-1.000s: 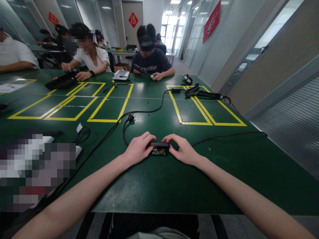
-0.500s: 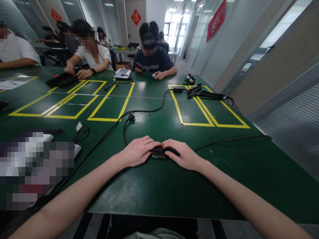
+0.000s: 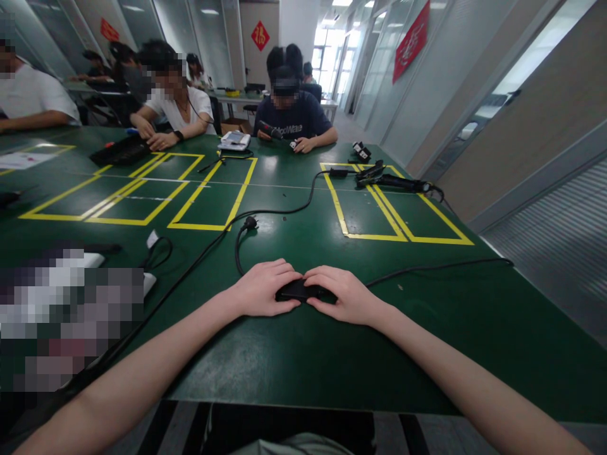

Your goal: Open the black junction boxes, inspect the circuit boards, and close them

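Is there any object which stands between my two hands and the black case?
Nothing visible stands in the way: the left hand and the right hand both touch the black case directly. The plug lies beyond them, not between.

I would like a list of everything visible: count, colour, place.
Case: one, black, front centre
Table: one, green, beneath
Tape outlines: several, yellow, tabletop
Plug: one, black, centre left
Cables: several, black, across table
Tool: one, black, far right
Small object: one, black-and-white, beyond tool
Device: one, white, far side
Tray: one, black, far left
Blurred items: count unclear, mixed, left
Signs: three, red, background
People: several, white or dark shirts, background
Left hand, right hand: one each, bare, around case
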### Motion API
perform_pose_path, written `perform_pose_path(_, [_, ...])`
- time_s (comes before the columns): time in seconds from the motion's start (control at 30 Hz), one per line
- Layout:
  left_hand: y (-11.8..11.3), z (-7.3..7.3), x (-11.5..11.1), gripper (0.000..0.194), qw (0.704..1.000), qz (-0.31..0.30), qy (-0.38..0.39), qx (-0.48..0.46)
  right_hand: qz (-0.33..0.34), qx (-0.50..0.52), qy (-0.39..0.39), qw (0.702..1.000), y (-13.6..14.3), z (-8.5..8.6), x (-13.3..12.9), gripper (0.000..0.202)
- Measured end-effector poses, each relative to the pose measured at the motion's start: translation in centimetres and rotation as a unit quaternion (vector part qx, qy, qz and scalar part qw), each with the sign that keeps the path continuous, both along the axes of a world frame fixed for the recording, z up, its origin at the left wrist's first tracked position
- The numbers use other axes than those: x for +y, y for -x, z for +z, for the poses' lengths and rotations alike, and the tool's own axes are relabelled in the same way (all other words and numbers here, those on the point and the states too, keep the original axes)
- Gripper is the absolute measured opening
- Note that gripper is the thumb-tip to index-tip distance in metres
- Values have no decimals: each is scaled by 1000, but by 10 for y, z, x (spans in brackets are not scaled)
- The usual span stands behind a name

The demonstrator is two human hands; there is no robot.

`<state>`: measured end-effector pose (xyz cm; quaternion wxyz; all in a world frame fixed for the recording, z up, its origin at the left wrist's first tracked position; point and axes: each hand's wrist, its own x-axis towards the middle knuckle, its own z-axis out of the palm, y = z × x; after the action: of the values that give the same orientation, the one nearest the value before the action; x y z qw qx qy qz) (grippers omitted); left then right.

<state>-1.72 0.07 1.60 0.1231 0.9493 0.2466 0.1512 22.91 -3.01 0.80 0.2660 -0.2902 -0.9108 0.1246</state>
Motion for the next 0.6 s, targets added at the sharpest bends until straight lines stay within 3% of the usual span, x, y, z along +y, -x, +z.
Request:
perform_pose_path(0.17, [-9,-1,-10,39,999,35,-13,29,-2,-30,-16,999,1,-5,2,19])
perform_pose_path(0.37, [-15,-2,-10,55,995,86,-13,42,-91,-23,-18,995,9,-6,-3,23])
perform_pose_path(0.6, [-16,-4,-6,38,994,107,13,15,-107,-23,-4,994,10,-6,-2,33])
